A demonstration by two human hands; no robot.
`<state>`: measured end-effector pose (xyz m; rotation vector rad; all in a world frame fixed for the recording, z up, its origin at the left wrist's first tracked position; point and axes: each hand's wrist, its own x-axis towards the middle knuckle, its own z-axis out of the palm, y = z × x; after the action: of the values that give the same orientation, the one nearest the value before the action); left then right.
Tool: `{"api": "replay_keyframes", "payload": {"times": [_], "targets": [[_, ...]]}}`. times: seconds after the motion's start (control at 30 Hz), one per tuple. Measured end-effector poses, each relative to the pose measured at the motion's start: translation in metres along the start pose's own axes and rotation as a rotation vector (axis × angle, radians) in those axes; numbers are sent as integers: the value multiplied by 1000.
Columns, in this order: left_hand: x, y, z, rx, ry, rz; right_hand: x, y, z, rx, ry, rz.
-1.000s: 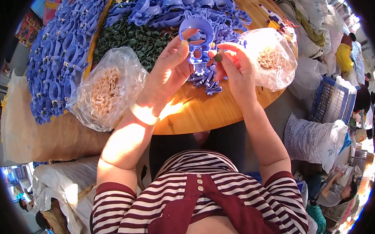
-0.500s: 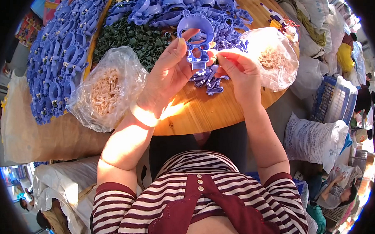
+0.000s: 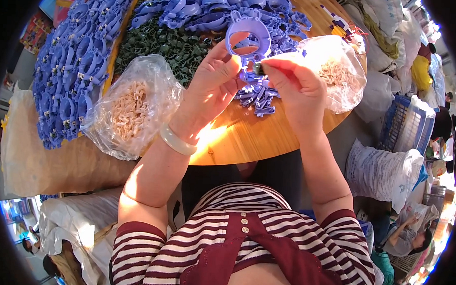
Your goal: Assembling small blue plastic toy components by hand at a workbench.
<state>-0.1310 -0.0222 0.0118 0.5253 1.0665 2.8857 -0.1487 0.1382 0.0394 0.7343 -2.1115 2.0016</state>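
My left hand is closed on a periwinkle-blue plastic frame, gripping its side between thumb and fingers. The frame has a wide ring with two small ears at the top and a narrower section below, partly covered by my fingers. My right hand pinches a small dark piece against that lower section. Whether the piece sits in the frame or only touches it, I cannot tell. Just beyond and below my fingers lie small loose blue parts on the wooden table.
Clear bags of small beige pieces lie at left and right. A heap of dark green parts and a pile of blue frames fill the far side. More blue frames cover the left; tools lie far right.
My left hand has carried the blue frame slightly right and up. A dark piece now shows at my right fingertips, against the frame's lower section.
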Motion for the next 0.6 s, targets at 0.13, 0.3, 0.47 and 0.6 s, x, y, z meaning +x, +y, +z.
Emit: {"api": "replay_keyframes", "payload": {"times": [0.13,0.3,0.47,0.6], "targets": [[0,-1,7,92,62,-20,4,2,1,-226,-21,-292],[-1,-4,7,85,82,-19,4,-1,3,-326,18,-272],[-2,-5,8,110,97,4,3,4,4,-390,52,-305],[0,-6,7,112,80,17,5,3,4,-364,21,-356]]}}
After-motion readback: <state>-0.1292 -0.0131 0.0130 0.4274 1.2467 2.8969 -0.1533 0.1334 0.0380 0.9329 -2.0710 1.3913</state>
